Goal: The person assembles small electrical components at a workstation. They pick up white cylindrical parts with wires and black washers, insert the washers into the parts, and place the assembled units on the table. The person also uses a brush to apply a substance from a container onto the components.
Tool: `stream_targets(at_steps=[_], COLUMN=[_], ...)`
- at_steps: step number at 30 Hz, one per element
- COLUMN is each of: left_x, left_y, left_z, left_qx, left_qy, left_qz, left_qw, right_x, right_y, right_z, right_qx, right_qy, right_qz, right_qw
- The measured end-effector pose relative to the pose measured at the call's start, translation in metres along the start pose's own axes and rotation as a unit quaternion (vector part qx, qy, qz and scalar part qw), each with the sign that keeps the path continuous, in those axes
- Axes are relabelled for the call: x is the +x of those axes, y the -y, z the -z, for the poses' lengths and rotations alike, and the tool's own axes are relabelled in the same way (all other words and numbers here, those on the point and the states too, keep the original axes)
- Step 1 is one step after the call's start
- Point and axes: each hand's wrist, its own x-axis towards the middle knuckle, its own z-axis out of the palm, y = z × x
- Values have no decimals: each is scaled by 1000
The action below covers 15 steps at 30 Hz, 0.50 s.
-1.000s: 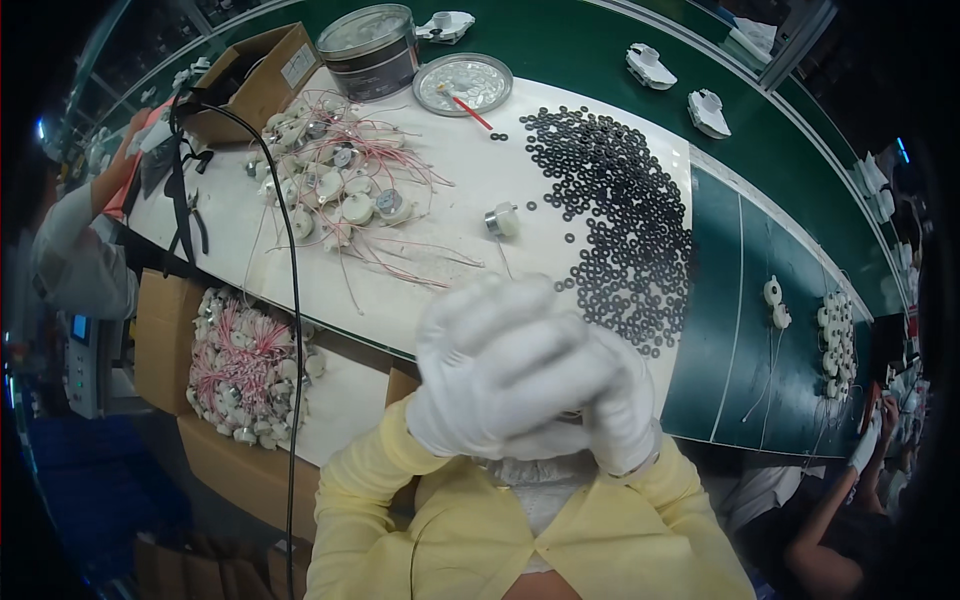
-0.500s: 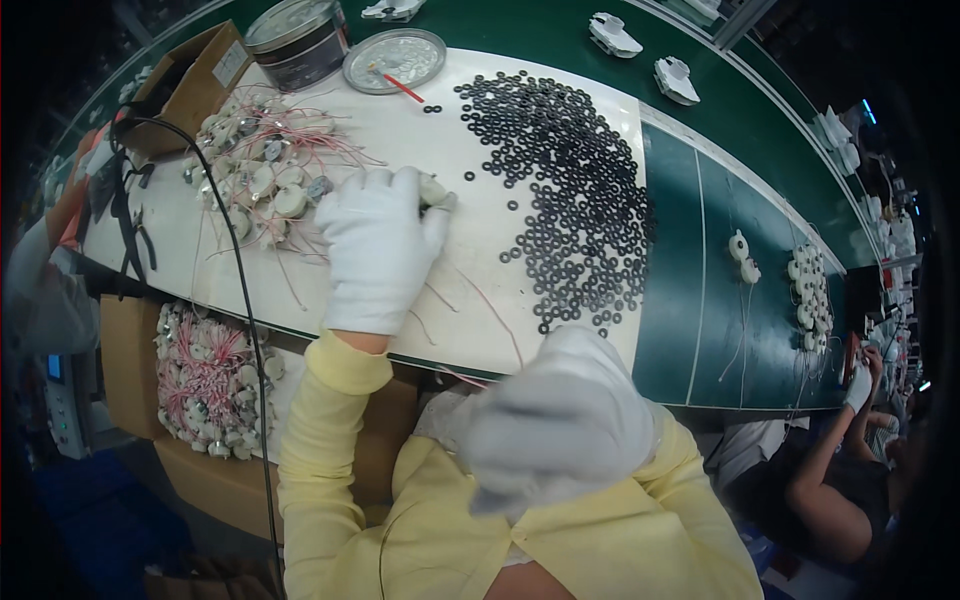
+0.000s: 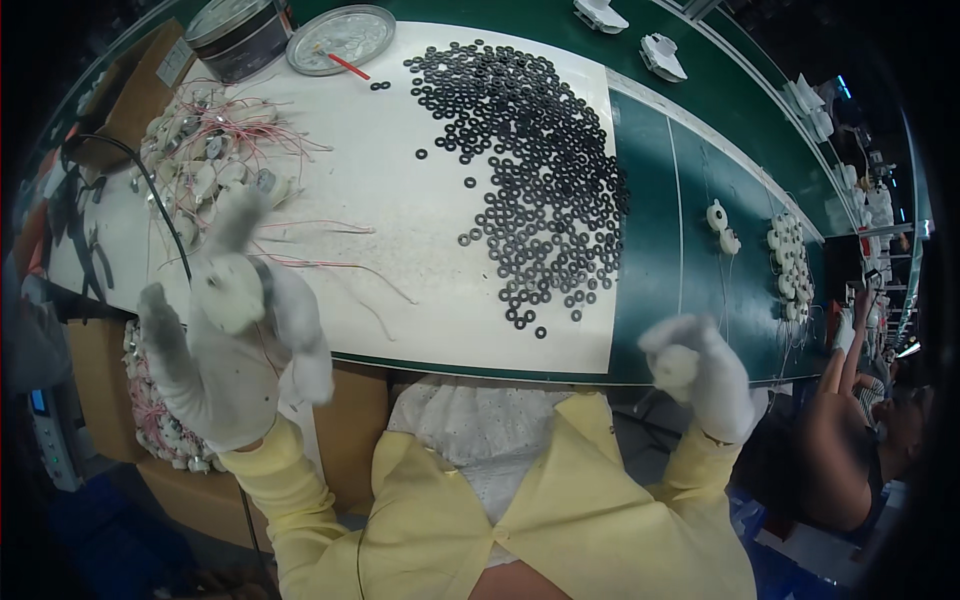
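My left hand point(image 3: 235, 345), in a white glove, is raised palm up in front of the table's near left edge. A round white wired part point(image 3: 230, 292) rests in it, with the fingers partly curled around. My right hand point(image 3: 712, 385), gloved too, is past the white board by the green table's front edge. Its fingers pinch another round white part point(image 3: 676, 370), a little blurred. Beyond my left hand lies a pile of similar parts with red and white wires point(image 3: 205, 160). Many black rings point(image 3: 530, 140) are spread over the white board point(image 3: 350, 180).
A metal can point(image 3: 235, 45) and a round lid point(image 3: 342, 42) with a red stick stand at the back left, beside a cardboard box point(image 3: 140, 90). Pliers point(image 3: 100, 260) lie at the left. More wired parts point(image 3: 790, 265) are grouped on the right green mat point(image 3: 650, 230). Another person point(image 3: 830, 440) works at the right.
My left hand has come back toward me from beside the pile and turned palm up with a round part. The right hand has swung rightward from before my chest. The view has shifted slightly.
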Motion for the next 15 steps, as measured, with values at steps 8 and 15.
stream_targets(at_steps=[8,15], left_x=[8,13], left_y=[57,63], left_z=[14,9], left_qx=[663,778], left_qy=[-66,-40], left_qz=[-154,-177], left_qw=[729,601], right_x=[35,37], right_y=[-41,-55], right_z=[-27,-25], right_qx=[-527,-206], right_qy=[-109,-79], right_qz=[296,196], right_qw=[789,956])
